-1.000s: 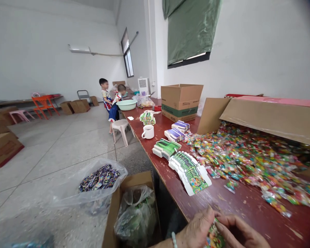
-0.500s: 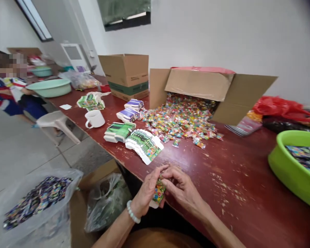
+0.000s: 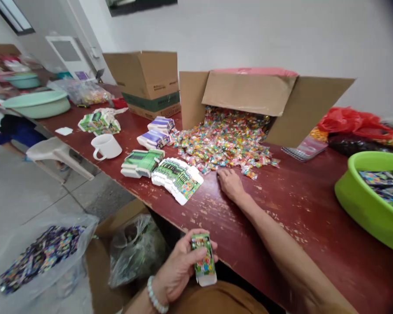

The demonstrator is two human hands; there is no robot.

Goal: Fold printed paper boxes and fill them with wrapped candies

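Observation:
A small green printed carton (image 3: 204, 260) sits in my left hand (image 3: 180, 266), which is closed around it with the thumb across its front. The carton's lower end shows white flaps. My right hand (image 3: 231, 185) reaches out over the table, fingers curled down at the front edge of a heap of wrapped candies (image 3: 222, 139). Its fingertips cover the spot of a single candy packet, and the packet itself is hidden. Left of that hand lie flat green cartons (image 3: 178, 176), fanned out, beside a green stack (image 3: 142, 162).
Candies spill from a tipped cardboard box (image 3: 249, 93); another box (image 3: 155, 76) stands behind. A white mug (image 3: 107, 146) and purple cartons (image 3: 154, 138) are at left. A lime-green basin (image 3: 353, 205) holds packets at right. A bag of packets (image 3: 46, 253) is below left.
My right hand has left the carton and stretched forward to the candies. The left hand keeps the carton, now lower and turned face up. The view has shifted slightly.

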